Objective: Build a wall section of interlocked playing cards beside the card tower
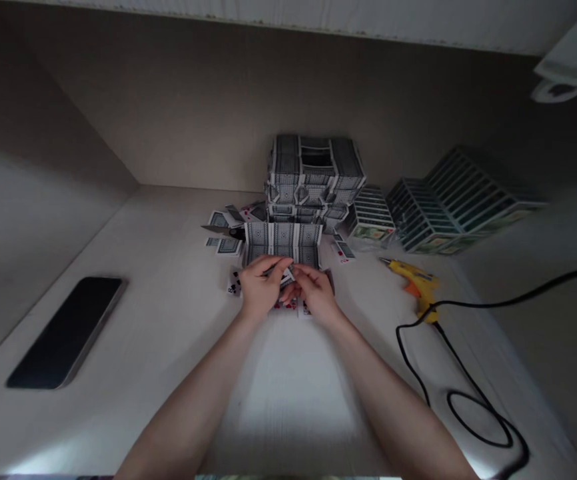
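The left hand (260, 283) and the right hand (317, 291) meet near the middle of the worktop (168, 333), their fingertips close together. Both are pinched on a small playing card (286, 275), which lies between them and is partly hidden by the fingers. Just beyond the hands stands a panel of patterned card backs (283, 235), three cards wide, with its lower part folding toward the person. Behind it rises a taller block built of playing cards (313, 170), with a dark rectangular opening in its top.

Face-up cards lie beneath and beside the hands, among them a black eight (233, 284) at the left. Left of the panel, a dark pointed blade (217, 231) lies among loose cards (228, 247). To the right are striped card stacks (468, 200) and a yellow glue gun (420, 283) with an orange trigger, a black cable (473, 305) crossing it. A smartphone (68, 333) lies well apart at the left, its dark screen facing up.
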Tool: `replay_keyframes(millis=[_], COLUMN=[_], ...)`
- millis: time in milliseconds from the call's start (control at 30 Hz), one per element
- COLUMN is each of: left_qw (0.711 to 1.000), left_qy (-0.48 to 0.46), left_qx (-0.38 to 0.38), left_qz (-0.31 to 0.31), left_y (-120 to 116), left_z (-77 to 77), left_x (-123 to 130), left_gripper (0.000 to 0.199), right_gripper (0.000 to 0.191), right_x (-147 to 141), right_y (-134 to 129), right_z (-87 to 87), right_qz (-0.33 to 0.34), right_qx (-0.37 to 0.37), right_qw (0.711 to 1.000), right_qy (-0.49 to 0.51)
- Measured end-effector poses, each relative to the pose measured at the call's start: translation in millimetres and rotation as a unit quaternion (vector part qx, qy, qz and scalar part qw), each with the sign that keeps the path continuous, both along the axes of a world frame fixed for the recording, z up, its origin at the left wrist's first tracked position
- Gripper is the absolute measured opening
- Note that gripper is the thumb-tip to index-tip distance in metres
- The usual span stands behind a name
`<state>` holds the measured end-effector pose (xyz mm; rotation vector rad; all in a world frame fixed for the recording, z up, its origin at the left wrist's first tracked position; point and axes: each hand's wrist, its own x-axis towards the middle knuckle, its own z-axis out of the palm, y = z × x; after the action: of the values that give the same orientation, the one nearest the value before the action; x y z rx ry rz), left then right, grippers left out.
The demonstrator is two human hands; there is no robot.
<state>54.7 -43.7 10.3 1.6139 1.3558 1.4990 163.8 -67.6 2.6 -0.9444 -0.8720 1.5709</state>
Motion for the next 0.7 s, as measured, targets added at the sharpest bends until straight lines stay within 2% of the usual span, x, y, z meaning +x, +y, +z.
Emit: replay_keyframes(millis=[200,400,600,700], left_qw=[0.998,1.000,0.993,0.995], left_qy=[-0.031,-0.012,-0.077,-0.063], left_qx=[-0.056,0.000,-0.085,-0.071], left_qz=[0.029,-0.006,0.032,0.029], left_y=[1.3,-1.4,1.9,1.2], left_z=[-0.5,1.5,-0.9,-1.0], left_x=[1.0,-1.1,1.1,1.2], left_gripper=[0.017,0.013,0.020,0.019], right_gripper=[0.037,0.032,0.038,0.040], right_x=[-0.2,1.2,-0.5,-1.4], right_y=[0.3,-0.7,-0.7,-0.4], right_z=[1.7,3.4,2.2,0.7], right_qz=[0.007,0.003,0.009,-0.003], right_qx=[0.003,-0.006,0.004,0.000], right_qw=[1.000,1.000,1.000,1.000], right_qy=[0.000,-0.013,0.003,0.000])
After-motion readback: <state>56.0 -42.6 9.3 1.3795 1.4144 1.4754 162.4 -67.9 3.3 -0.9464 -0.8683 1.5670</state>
